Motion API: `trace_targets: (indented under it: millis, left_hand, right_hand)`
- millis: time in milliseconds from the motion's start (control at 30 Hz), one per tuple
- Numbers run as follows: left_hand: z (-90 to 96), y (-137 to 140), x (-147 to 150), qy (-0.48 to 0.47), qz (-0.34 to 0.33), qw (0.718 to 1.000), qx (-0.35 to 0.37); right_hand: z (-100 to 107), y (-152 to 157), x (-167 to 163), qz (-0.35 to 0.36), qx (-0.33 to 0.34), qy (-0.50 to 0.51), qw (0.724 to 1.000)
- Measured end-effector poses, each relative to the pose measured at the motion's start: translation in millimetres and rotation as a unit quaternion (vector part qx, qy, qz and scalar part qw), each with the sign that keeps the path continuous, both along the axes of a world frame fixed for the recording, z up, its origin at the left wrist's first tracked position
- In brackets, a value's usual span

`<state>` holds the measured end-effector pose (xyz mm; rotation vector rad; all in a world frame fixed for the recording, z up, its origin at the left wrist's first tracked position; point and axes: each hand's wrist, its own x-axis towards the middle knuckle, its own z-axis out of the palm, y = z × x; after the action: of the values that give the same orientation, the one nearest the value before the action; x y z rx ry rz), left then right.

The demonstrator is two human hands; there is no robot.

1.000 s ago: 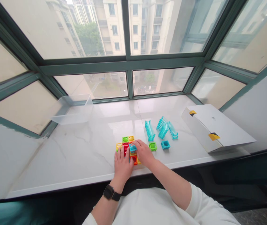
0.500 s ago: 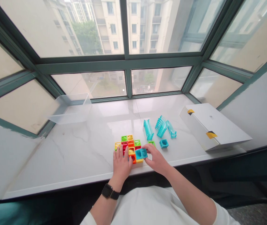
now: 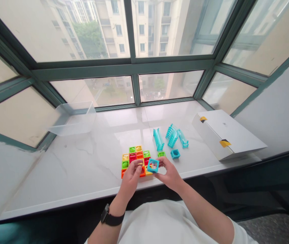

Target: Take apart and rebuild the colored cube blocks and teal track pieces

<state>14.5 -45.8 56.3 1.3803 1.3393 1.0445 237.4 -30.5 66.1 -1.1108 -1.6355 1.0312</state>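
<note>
My right hand (image 3: 170, 173) pinches a blue toy block (image 3: 148, 169) with a square frame and a see-through hole, just above the right part of the block group. My left hand (image 3: 131, 178) hovers over the front of that group, fingers curved and thumb apart, with nothing visible in it. The colored blocks (image 3: 132, 156), red, orange, yellow and green, sit close together on the white sill; my left hand hides some. A green block (image 3: 161, 154) and another blue block (image 3: 175, 154) stand behind my right hand.
Several clear turquoise track pieces (image 3: 158, 139) lie behind the blocks. A white box (image 3: 232, 132) with yellow-and-black tabs stands at the right. A clear plastic bin (image 3: 70, 129) is at the back left, by the window. The sill's front edge (image 3: 83, 195) runs near my body.
My left hand has lifted off the blocks and turned inward. The blue block in my right hand has been turned, so a single open face now shows. The view has shifted slightly.
</note>
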Motion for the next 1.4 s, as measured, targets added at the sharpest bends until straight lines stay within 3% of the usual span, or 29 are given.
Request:
trace_targets:
  millis: [133, 300, 433, 667, 767, 1233, 1400]
  left_hand:
    - [13.6, -10.7, 16.8, -0.215, -0.017, 0.97, -0.114]
    - [22.0, -15.6, 26.6, -0.352, 0.01, 0.924, -0.148]
    - [24.1, -14.6, 23.5, -0.351, 0.036, 0.925, -0.139]
    - [19.0, -14.1, 21.0, -0.329, 0.043, 0.936, -0.121]
    - [19.7, -14.7, 21.9, -0.327, 0.032, 0.936, -0.125]
    - [23.8, -17.0, 22.4, -0.298, 0.001, 0.95, -0.097]
    - [29.4, -17.3, 19.2, -0.287, -0.027, 0.952, -0.101]
  right_hand:
    - [4.9, -2.4, -9.8, 0.019, 0.025, 0.016, 0.999]
    - [7.7, -4.1, -13.6, 0.03, 0.053, 0.025, 0.998]
    - [9.1, -4.9, -9.3, 0.054, 0.052, 0.028, 0.997]
    - [6.2, -6.6, -12.6, 0.098, -0.108, 0.146, 0.979]
    - [7.3, -6.2, -15.1, 0.095, -0.145, 0.176, 0.969]
    - [11.5, -5.7, -8.2, 0.088, -0.148, 0.209, 0.963]
    - [15.0, -4.1, -1.0, 0.101, -0.119, 0.183, 0.971]
